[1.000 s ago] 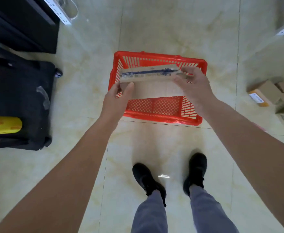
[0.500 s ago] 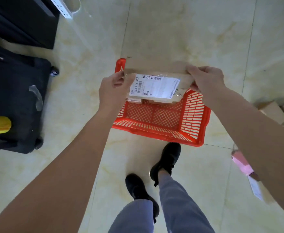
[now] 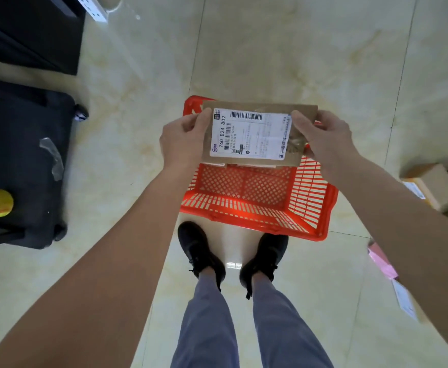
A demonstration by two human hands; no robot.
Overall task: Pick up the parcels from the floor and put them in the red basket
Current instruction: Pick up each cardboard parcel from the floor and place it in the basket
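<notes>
Brown parcel (image 3: 254, 136) is gripped at its ends by left hand (image 3: 183, 140) and right hand (image 3: 323, 136), above the red basket's (image 3: 257, 216) far edge.

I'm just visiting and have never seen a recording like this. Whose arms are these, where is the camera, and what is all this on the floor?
No machine here: a person wears a camera on the head, looking down at their own arms and black shoes. The left hand and right hand hold a flat brown parcel by its two ends, shipping label facing up, above a red basket on the tiled floor. The visible part of the basket is empty. More cardboard parcels and a pink package lie at the right. A black wheeled case stands at the left.
</notes>
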